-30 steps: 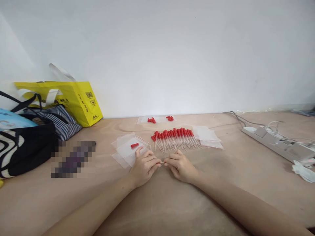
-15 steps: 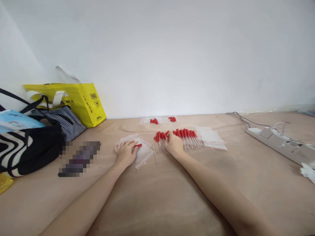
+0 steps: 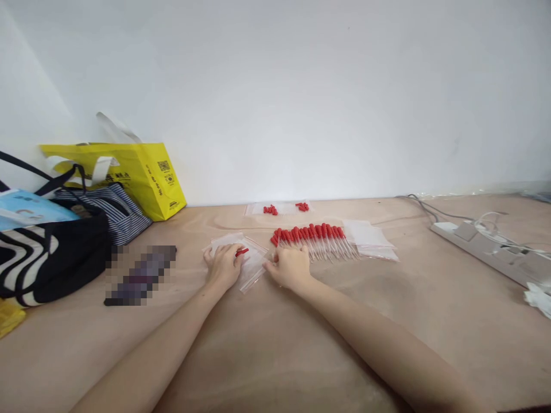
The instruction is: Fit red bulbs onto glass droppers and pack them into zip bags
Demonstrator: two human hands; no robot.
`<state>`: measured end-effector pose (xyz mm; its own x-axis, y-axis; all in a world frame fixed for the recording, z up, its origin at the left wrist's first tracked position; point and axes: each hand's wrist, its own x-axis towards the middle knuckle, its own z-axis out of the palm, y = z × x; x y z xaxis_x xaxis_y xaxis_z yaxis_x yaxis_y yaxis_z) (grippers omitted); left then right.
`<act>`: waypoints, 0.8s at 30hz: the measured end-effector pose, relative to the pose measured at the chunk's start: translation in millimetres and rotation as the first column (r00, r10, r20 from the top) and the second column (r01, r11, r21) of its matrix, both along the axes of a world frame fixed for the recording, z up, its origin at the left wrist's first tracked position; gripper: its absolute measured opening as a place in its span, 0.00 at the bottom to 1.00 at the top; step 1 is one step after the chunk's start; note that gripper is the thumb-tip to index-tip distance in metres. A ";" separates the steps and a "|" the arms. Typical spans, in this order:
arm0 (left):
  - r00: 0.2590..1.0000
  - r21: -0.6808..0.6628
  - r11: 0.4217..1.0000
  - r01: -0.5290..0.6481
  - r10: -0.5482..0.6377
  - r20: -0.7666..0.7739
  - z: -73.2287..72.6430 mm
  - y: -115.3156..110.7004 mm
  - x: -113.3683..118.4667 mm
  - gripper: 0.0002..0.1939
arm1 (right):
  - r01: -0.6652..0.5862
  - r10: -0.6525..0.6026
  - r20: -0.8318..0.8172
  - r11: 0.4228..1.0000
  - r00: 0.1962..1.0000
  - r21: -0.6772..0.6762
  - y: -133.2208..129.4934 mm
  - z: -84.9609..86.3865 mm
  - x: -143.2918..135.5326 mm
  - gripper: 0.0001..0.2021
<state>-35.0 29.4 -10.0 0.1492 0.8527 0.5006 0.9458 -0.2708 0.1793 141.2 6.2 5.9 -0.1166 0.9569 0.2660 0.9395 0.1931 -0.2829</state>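
My left hand [image 3: 224,265] rests on a stack of clear zip bags [image 3: 252,267], a small red rubber bulb [image 3: 242,252] held between its thumb and fingers. Close by on the right, my right hand [image 3: 291,267] is pinched at the bags' right edge, where a thin clear dropper tube lay; its fingers mostly hide what they hold. Just beyond that hand runs a row of droppers [image 3: 321,232] with red bulbs and clear tubes, the tubes pointing toward me.
Loose red bulbs [image 3: 270,210] lie in two small groups on a clear bag near the wall. More zip bags [image 3: 370,238] lie right of the droppers. A power strip [image 3: 482,252] stands at right. On the left are a yellow bag [image 3: 146,178], a black-and-white bag [image 3: 51,258] and a blurred-out item [image 3: 140,278].
My right hand has drawn back from the row of droppers, toward me and slightly left, onto the loose tube. My left hand keeps the red bulb and has barely moved.
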 end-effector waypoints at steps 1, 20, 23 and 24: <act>1.000 0.013 1.000 0.002 -0.002 0.001 0.0 -0.8 0.9 0.10 | -0.015 0.017 0.031 0.999 0.999 -0.036 -3.8 1.1 -3.9 0.14; 0.935 -0.012 0.935 0.355 -0.355 0.025 2.6 -42.7 35.5 0.07 | 0.049 -0.038 0.170 0.997 0.985 -0.058 -21.0 -5.0 19.9 0.12; 0.922 -0.017 0.923 0.386 -0.385 0.037 1.3 -44.0 36.4 0.06 | 0.019 -0.006 0.193 0.998 0.981 -0.067 -28.4 -5.4 25.7 0.10; 0.922 -0.016 0.922 0.386 -0.385 0.042 1.1 -43.7 36.6 0.06 | 0.013 0.000 0.183 0.998 0.983 -0.068 -30.8 -5.8 30.5 0.09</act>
